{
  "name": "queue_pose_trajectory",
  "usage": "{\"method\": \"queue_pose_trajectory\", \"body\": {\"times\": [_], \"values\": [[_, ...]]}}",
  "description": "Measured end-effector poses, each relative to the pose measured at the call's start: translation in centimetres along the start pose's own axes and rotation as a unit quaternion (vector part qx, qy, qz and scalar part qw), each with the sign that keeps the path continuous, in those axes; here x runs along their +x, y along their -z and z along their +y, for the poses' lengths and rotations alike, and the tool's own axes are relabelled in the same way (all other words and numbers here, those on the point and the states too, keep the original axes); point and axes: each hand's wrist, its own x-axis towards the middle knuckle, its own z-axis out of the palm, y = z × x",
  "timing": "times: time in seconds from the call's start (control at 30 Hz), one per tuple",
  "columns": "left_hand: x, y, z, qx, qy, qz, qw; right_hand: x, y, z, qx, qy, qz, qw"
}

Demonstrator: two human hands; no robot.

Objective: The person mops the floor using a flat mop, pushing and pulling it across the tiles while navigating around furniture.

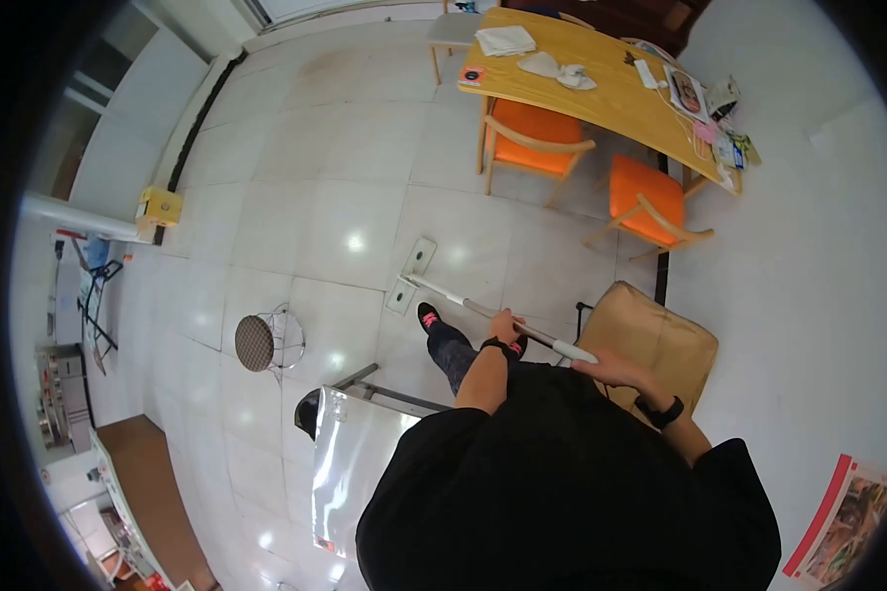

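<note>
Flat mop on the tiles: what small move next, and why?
I'd probably slide the mop head a little forward, away from the left shoe: it appears to lie flat just ahead of that foot, the left hand grips the pole partway along, the right hand holds its upper end, and floor tiles stretch ahead.

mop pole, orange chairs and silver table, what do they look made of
Mop pole: probably coated metal or plastic, grey and white with a smooth sheen. Orange chairs: frames likely pale wood, judging by tan colour and rounded bars; seats could be fabric or vinyl. Silver table: likely polished metal, given bright, streaky reflections.
</note>
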Motion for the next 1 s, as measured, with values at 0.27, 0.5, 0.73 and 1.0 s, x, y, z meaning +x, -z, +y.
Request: {"method": "queue_pose_trajectory", "body": {"times": [0.27, 0.5, 0.73, 1.0], "values": [[-1.5, -1.1, 4.2, 0.025, -0.042, -0.029, 0.998, -4.1, 0.0, 2.3, -0.061, -0.031, 0.053, 0.996], [-2.6, 0.0, 5.0, 0.048, -0.083, -0.069, 0.993, -6.2, -0.4, 0.1, -0.102, -0.036, 0.085, 0.991], [-2.4, -1.4, 5.9, -0.355, 0.280, -0.070, 0.889, -7.7, -2.8, 1.3, -0.036, -0.030, 0.137, 0.990], [-0.4, -6.7, 10.8, -0.474, 0.482, -0.109, 0.729, -11.7, -2.7, 3.3, 0.037, -0.129, 0.138, 0.981]]}}
